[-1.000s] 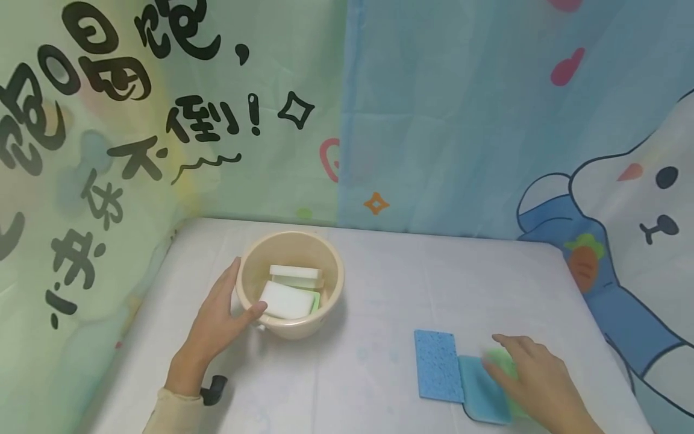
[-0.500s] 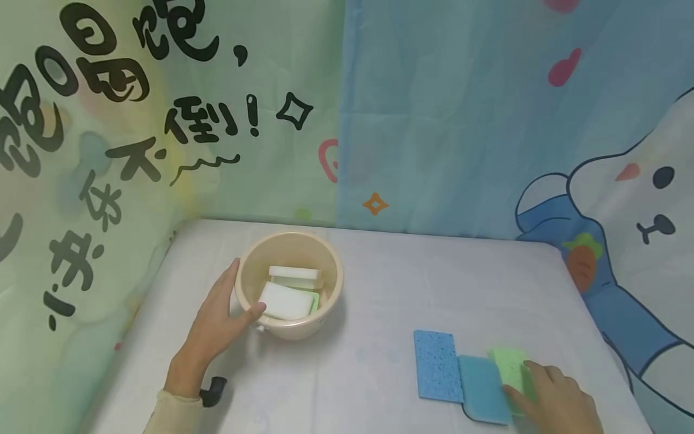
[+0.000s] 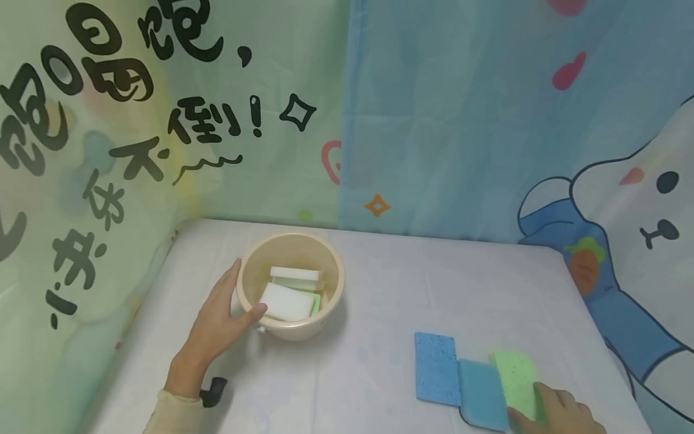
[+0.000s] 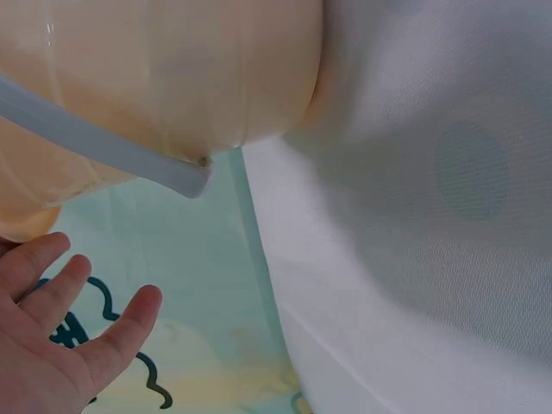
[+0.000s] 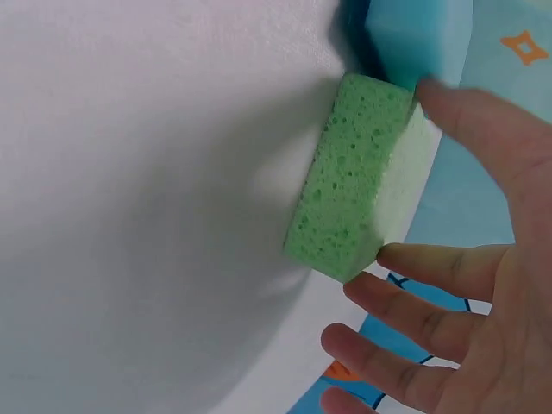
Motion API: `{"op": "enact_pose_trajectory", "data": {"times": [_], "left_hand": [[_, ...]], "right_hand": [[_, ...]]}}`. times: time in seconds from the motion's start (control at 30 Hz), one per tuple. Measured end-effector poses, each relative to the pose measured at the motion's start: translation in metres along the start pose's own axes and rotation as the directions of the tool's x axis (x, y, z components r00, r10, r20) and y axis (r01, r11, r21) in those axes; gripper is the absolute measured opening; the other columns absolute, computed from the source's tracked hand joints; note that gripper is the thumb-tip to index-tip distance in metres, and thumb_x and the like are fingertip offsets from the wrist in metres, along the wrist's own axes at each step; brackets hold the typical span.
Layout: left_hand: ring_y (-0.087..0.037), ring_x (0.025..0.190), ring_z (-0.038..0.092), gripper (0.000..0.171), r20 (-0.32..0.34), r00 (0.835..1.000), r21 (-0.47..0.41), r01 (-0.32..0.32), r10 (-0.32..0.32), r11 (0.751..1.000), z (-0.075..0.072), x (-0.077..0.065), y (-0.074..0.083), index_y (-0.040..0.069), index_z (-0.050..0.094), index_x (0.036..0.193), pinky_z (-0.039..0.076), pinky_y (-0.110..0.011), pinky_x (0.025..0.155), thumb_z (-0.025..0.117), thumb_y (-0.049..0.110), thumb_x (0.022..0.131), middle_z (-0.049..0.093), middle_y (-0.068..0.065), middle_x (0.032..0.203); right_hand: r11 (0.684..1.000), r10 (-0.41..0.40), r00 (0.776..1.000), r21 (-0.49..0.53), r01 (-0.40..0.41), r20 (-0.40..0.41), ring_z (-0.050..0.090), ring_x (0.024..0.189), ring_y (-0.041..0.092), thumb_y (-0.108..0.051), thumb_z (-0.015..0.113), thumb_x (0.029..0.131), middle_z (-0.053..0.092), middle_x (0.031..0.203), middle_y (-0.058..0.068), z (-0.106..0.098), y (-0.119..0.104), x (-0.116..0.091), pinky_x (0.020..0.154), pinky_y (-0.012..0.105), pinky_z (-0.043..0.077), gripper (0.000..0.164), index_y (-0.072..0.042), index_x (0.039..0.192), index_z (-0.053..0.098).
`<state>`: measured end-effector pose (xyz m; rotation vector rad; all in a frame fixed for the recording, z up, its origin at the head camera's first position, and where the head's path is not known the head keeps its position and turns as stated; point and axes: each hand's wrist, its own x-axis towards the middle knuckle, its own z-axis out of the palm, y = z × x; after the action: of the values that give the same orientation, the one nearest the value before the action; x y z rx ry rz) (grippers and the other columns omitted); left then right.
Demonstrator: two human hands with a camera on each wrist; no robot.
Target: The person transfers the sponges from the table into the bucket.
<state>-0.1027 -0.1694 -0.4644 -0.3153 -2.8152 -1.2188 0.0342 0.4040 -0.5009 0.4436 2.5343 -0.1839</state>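
On the left, my left hand rests against a cream bucket, thumb at the front of the rim and straight fingers along the outer wall. In the left wrist view, some of its fingers spread apart below the bucket. The bucket holds a white block with a green edge and another pale block. At the lower right, my right hand pinches a light green sponge on the white cloth, thumb on one side and fingers on the other. The right wrist view shows its pores.
Left of the green sponge lies a teal-blue sponge, overlapped with a blue porous sponge. A pale bucket handle hangs along the bucket's side. Printed curtains stand behind the table and at its sides.
My right hand has come down from above the green sponge and slid toward the near edge, onto the sponge's near part. The left hand and bucket stay put.
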Motion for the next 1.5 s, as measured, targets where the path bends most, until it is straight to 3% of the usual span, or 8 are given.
{"op": "enact_pose_trajectory", "data": {"times": [0.23,0.53,0.83,0.97,1.07,1.33,1.5], "left_hand": [[-0.036,0.149,0.020,0.097,-0.003,1.000,0.004,0.002,-0.002,1.000,-0.001,0.000,0.000,0.012,0.013,0.162,0.023,-0.062,0.114,0.068,0.049,0.092,0.020,-0.013,0.164],[-0.035,0.149,0.020,0.097,-0.007,1.000,0.000,0.004,-0.004,1.000,0.001,0.000,-0.001,0.013,0.013,0.162,0.024,-0.063,0.113,0.068,0.052,0.091,0.021,-0.012,0.164],[-0.034,0.149,0.020,0.096,-0.007,1.000,-0.007,0.009,-0.009,1.000,0.001,-0.001,-0.002,0.016,0.013,0.162,0.024,-0.064,0.113,0.067,0.052,0.091,0.020,-0.010,0.164],[-0.034,0.149,0.020,0.096,-0.006,1.000,-0.005,0.004,-0.004,1.000,0.000,-0.001,-0.002,0.016,0.013,0.162,0.025,-0.064,0.113,0.068,0.051,0.091,0.021,-0.010,0.164],[-0.034,0.149,0.021,0.096,-0.006,1.000,-0.005,-0.001,0.001,1.000,0.000,-0.001,-0.001,0.016,0.013,0.162,0.025,-0.064,0.112,0.068,0.050,0.091,0.021,-0.010,0.164],[-0.034,0.149,0.021,0.096,-0.005,1.000,-0.001,0.000,0.000,1.000,0.000,0.000,-0.002,0.014,0.014,0.162,0.024,-0.063,0.113,0.067,0.051,0.092,0.021,-0.011,0.164],[-0.034,0.149,0.021,0.095,-0.005,1.000,0.004,-0.007,0.007,1.000,0.000,0.000,-0.003,0.015,0.013,0.162,0.025,-0.062,0.113,0.066,0.051,0.092,0.021,-0.011,0.164]], "right_hand": [[1.000,0.019,1.000,0.003,-0.019,-0.005,0.056,0.093,0.049,-0.086,0.062,0.069,0.055,0.100,0.028,0.003,-0.005,-0.002,0.081,0.066,0.048,0.122,0.020,0.127,0.042],[0.999,0.050,0.998,0.013,-0.049,-0.038,0.058,0.083,0.040,-0.073,0.068,0.076,0.055,0.090,0.021,0.004,-0.011,0.000,0.076,0.060,0.051,0.108,0.022,0.122,0.042],[0.986,0.148,0.979,0.099,-0.135,-0.141,0.056,0.094,0.048,-0.049,0.077,0.078,0.053,0.100,0.033,-0.001,-0.016,0.004,0.083,0.062,0.050,0.096,0.025,0.126,0.038],[0.984,0.132,0.976,0.142,-0.108,-0.171,0.054,0.098,0.050,-0.050,0.077,0.079,0.051,0.106,0.038,-0.008,-0.016,0.006,0.084,0.063,0.048,0.097,0.024,0.127,0.037],[0.987,0.076,0.975,0.155,-0.044,-0.207,0.054,0.098,0.051,-0.052,0.075,0.080,0.051,0.108,0.040,-0.016,-0.018,0.005,0.082,0.064,0.048,0.097,0.024,0.127,0.038],[0.983,-0.051,0.955,0.154,0.100,-0.293,0.048,0.108,0.058,-0.049,0.075,0.084,0.047,0.118,0.044,-0.040,-0.047,-0.001,0.089,0.068,0.045,0.094,0.024,0.132,0.038],[0.967,-0.147,0.922,0.144,0.210,-0.360,0.044,0.115,0.059,-0.047,0.072,0.088,0.044,0.125,0.044,-0.051,-0.072,-0.004,0.092,0.070,0.042,0.090,0.021,0.135,0.039]]}}
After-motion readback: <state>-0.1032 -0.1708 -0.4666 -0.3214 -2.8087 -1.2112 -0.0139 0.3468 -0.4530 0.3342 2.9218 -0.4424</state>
